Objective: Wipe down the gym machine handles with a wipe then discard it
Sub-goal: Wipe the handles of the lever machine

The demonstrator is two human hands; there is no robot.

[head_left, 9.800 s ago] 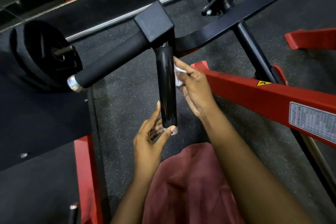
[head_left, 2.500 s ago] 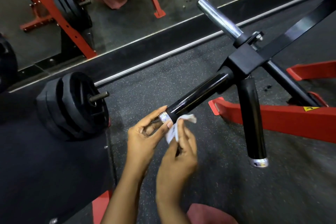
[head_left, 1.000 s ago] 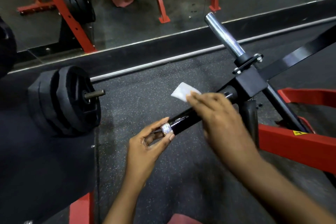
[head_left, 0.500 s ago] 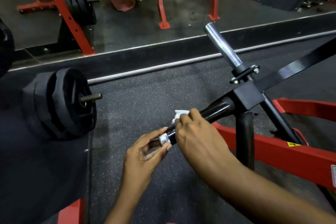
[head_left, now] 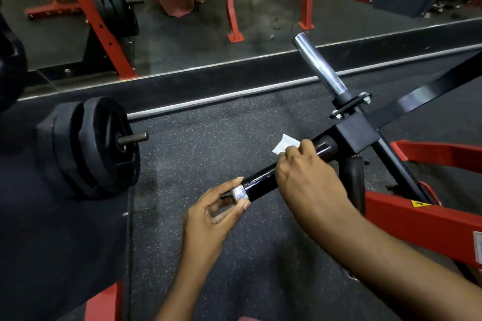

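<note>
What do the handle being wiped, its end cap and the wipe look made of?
Handle: glossy black with sharp highlights, probably coated or painted metal, possibly a hard sleeve.
End cap: bare bright metal, mirror-like reflections, chrome or polished steel.
Wipe: thin white creased sheet, paper or nonwoven; cannot tell which.

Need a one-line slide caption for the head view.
Right hand holds a white wipe on the black handle; left hand pinches its silver end.

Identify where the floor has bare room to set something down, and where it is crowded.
Bare speckled floor lies between the weight plates and the horizontal handle. Crowded at the handle: left hand pinches its cap, right hand wraps it with the wipe, red frame alongside.
</note>
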